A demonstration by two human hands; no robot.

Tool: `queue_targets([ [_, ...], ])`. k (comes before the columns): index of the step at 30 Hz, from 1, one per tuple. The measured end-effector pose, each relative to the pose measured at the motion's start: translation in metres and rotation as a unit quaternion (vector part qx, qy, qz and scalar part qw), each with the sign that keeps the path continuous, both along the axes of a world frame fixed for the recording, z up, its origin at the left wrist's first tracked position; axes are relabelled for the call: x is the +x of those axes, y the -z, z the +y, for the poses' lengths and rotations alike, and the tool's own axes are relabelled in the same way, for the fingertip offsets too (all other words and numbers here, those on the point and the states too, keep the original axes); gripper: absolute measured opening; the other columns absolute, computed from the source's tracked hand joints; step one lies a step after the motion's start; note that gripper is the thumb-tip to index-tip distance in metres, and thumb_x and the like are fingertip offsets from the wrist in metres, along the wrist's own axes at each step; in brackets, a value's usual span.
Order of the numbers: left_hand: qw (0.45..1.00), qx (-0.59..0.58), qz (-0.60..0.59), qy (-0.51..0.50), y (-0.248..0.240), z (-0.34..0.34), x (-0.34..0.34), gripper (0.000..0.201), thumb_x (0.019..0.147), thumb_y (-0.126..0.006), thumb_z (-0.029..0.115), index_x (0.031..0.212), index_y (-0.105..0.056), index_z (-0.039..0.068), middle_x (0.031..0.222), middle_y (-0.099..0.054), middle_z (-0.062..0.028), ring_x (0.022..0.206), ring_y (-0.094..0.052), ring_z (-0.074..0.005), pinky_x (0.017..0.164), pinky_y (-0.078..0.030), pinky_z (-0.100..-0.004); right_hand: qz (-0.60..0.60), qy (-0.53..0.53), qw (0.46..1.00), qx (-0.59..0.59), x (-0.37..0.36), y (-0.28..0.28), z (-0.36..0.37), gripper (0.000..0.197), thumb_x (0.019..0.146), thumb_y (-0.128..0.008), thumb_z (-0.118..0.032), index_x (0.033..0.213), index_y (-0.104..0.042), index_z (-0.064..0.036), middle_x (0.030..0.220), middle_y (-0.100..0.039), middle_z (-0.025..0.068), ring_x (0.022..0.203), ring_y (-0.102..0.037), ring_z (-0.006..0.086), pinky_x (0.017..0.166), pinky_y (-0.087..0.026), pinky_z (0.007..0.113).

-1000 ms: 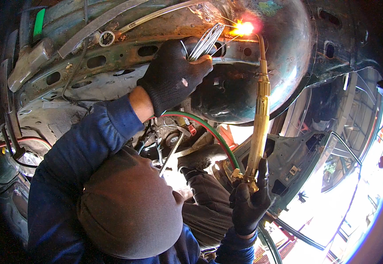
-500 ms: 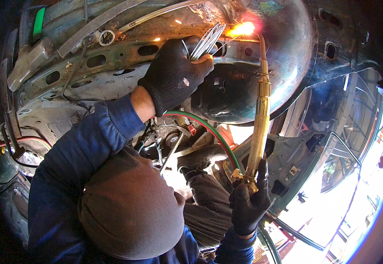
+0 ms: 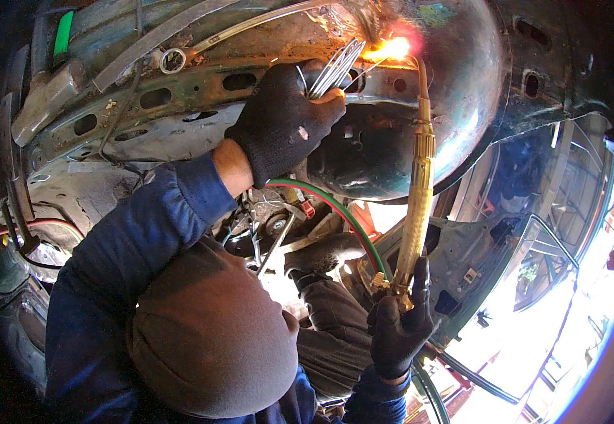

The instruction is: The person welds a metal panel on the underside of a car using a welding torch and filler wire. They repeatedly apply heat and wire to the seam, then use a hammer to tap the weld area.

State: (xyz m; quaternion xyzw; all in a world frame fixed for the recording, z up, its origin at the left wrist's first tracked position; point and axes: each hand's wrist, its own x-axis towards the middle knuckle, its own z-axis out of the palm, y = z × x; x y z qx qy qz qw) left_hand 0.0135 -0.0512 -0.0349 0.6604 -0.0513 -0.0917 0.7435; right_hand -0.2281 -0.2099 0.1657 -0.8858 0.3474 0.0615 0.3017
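In the head view, the flame (image 3: 394,49) is spreading a little longer toward the wires (image 3: 336,69) than it was a second ago, while both hands are keeping almost the same places. That is suggesting the heat is dwelling on one short stretch, beside the tank (image 3: 466,106) and along the upper edge of the rail (image 3: 211,86), where the metal is glowing orange.

The left hand (image 3: 285,120), gloved, is reaching up and across from its sleeve (image 3: 134,219), with the wrist bent and the thumb pressing the bundle of wires; the fist is closed round them. One wire is leaning out toward the flame; the glare is hiding whether its tip is touching.

The right hand (image 3: 400,325), also gloved, is gripping the torch (image 3: 420,191) low, near its valves, index finger lying along the body. The torch is standing nearly upright, its thin neck bending toward the flame. A hose (image 3: 340,208) is curving between the hands.
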Motion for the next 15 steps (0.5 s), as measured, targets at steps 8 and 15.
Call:
queue_targets([
  [8,1.000,0.009,0.011,0.003,0.006,-0.002,-0.001,0.030,0.095,-0.077,0.026,0.104,-0.077,-0.003,0.086,-0.076,-0.0246,0.078,-0.075,-0.0388,0.076,-0.059,-0.0479,-0.006,-0.009,1.000,-0.002,-0.001,0.001,-0.002,0.077,0.094,-0.073,0.008,0.167,-0.048,0.0025,0.137,-0.077,0.0237,0.118,-0.076,0.0244,0.099,-0.062,0.041],
  [15,1.000,0.002,0.007,0.008,0.005,-0.002,0.001,0.031,0.095,-0.077,0.026,0.106,-0.077,-0.003,0.089,-0.078,-0.0248,0.080,-0.076,-0.0387,0.077,-0.060,-0.0466,-0.007,0.002,1.000,0.016,0.004,-0.001,0.002,0.076,0.095,-0.073,0.006,0.167,-0.048,0.0029,0.139,-0.077,0.0229,0.121,-0.075,0.0251,0.103,-0.061,0.042],
])
